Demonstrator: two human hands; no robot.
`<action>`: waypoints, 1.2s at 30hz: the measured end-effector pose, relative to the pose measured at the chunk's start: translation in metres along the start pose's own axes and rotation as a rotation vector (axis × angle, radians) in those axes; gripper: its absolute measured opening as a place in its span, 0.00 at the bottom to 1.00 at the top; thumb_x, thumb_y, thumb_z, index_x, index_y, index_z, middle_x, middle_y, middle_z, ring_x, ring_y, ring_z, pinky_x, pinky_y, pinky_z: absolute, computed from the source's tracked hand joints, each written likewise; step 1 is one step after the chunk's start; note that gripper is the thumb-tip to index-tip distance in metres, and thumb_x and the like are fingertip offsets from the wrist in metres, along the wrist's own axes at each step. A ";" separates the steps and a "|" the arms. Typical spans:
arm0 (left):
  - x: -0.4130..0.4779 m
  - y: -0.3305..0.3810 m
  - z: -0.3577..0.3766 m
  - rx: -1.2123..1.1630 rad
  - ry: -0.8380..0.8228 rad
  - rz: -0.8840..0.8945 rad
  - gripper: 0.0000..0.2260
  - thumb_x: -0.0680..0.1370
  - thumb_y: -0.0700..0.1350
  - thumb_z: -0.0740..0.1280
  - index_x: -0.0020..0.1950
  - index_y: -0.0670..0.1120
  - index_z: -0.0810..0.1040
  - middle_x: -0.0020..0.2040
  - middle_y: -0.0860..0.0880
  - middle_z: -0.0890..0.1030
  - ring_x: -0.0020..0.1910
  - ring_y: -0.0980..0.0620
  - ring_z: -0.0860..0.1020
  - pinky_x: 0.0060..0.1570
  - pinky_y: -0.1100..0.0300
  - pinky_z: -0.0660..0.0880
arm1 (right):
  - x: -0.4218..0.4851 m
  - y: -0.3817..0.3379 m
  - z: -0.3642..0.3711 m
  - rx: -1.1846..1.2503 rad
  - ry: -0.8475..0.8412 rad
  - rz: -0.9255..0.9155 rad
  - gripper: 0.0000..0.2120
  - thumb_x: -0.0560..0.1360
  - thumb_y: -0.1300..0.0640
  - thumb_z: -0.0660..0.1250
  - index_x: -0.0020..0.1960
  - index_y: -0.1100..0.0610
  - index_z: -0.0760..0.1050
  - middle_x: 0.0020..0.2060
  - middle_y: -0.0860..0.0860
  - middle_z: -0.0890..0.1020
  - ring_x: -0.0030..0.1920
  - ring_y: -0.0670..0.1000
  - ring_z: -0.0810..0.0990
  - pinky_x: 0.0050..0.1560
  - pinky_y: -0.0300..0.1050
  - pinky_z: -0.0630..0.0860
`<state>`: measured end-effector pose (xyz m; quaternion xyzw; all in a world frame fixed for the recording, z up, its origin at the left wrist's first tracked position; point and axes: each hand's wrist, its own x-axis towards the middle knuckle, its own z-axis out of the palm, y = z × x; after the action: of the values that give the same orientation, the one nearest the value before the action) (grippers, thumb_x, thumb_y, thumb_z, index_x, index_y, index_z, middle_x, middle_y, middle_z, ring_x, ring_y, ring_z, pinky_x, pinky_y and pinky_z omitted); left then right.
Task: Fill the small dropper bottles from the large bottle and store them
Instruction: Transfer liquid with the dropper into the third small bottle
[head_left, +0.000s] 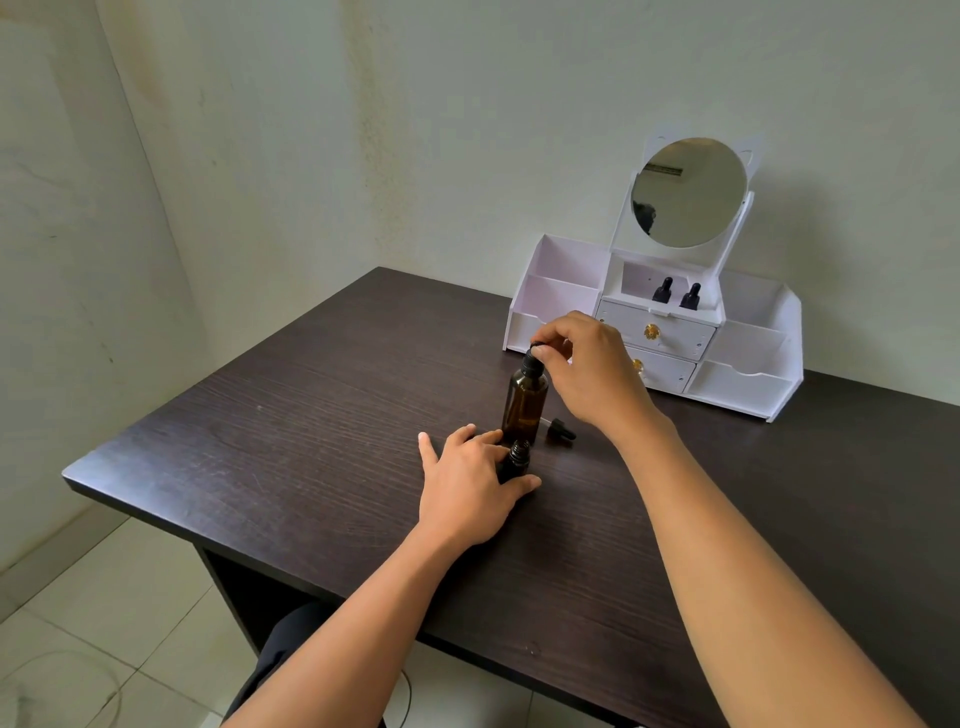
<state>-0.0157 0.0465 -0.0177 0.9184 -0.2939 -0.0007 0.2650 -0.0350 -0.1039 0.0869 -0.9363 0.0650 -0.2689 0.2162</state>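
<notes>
A large amber bottle (524, 402) stands upright on the dark table (291, 415). My right hand (592, 374) pinches its black dropper cap (533, 358) between thumb and fingers. In front of it stands a small dark dropper bottle (517, 460) with an uncapped neck, and my left hand (467, 488) wraps around its base. A loose black dropper cap (558, 430) with a clear tip lies on the table to the right of the large bottle. Two capped small bottles (675, 293) stand in the top middle compartment of the white organizer (743, 384).
The white organizer stands at the table's back right against the wall, with a round mirror (688, 192), two drawers with gold knobs and several side compartments. The table's left edge (104, 483) drops to a tiled floor. A dark-clad knee (291, 639) shows under the table.
</notes>
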 end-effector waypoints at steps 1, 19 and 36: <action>0.000 0.000 0.000 0.000 0.000 0.000 0.22 0.76 0.64 0.64 0.66 0.56 0.78 0.75 0.57 0.68 0.78 0.52 0.55 0.73 0.34 0.38 | 0.000 0.000 -0.001 0.006 0.000 0.005 0.09 0.79 0.57 0.68 0.58 0.56 0.80 0.52 0.51 0.81 0.47 0.45 0.76 0.46 0.31 0.69; -0.001 0.000 -0.001 -0.014 -0.006 -0.003 0.22 0.77 0.64 0.64 0.66 0.56 0.78 0.75 0.57 0.67 0.78 0.52 0.54 0.73 0.34 0.37 | 0.003 -0.008 -0.009 -0.017 0.009 -0.019 0.07 0.80 0.59 0.66 0.55 0.58 0.81 0.52 0.52 0.81 0.48 0.47 0.76 0.50 0.39 0.72; 0.000 0.000 0.000 -0.003 -0.001 -0.008 0.22 0.76 0.65 0.65 0.66 0.55 0.78 0.75 0.57 0.68 0.78 0.52 0.55 0.73 0.34 0.36 | 0.005 -0.009 -0.007 -0.011 0.004 0.001 0.08 0.79 0.58 0.67 0.56 0.58 0.81 0.53 0.52 0.81 0.48 0.46 0.76 0.50 0.38 0.71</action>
<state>-0.0158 0.0463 -0.0174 0.9192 -0.2901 -0.0028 0.2662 -0.0351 -0.0995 0.0988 -0.9370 0.0675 -0.2701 0.2109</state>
